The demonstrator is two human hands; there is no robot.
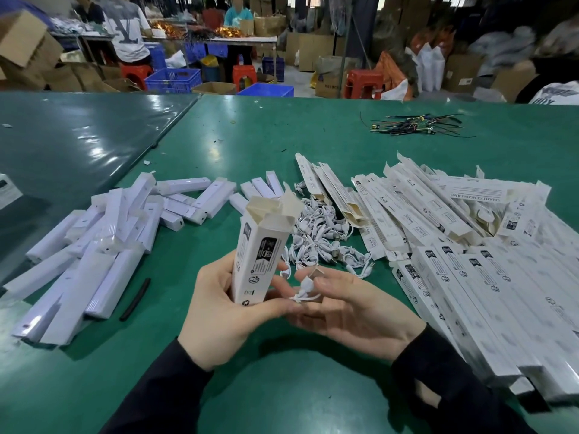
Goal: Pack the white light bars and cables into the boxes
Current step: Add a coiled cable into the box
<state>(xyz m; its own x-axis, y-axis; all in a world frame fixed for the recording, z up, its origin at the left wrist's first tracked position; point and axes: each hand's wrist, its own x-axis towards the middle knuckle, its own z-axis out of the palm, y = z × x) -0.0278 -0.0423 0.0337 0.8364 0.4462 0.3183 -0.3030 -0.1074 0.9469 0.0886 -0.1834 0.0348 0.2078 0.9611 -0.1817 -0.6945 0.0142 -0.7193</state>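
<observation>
Head view: left hand (219,303) wrapped round the lower part of an upright white carton box (257,257), thumb on the near side, fingers curled behind. Box long axis nearly vertical, leaning a little away and to the right; open mouth at the top, flaps (283,203) standing up, inside not visible from here. Right hand (351,311) palm up just beside the box, to its right; thumb and forefinger pinching a small coiled white cable (303,292), other fingers loosely spread underneath.

Decisive relation: cable low, near the bottom of the box and touching or almost touching the left fingertips, while the opening sits well above it and slightly further away. Probably next: lifting the cable up along the box side and dropping it down through the mouth, along the long axis. Right hand clearly the nearer one for this; left only steadying.

On the green table (313,142): heap of white light bars (103,245) to the left, pile of spare cables (316,236) directly behind the held box, many flat and filled boxes (470,267) to the right. Cannot tell whether a light bar is already inside the held box.
</observation>
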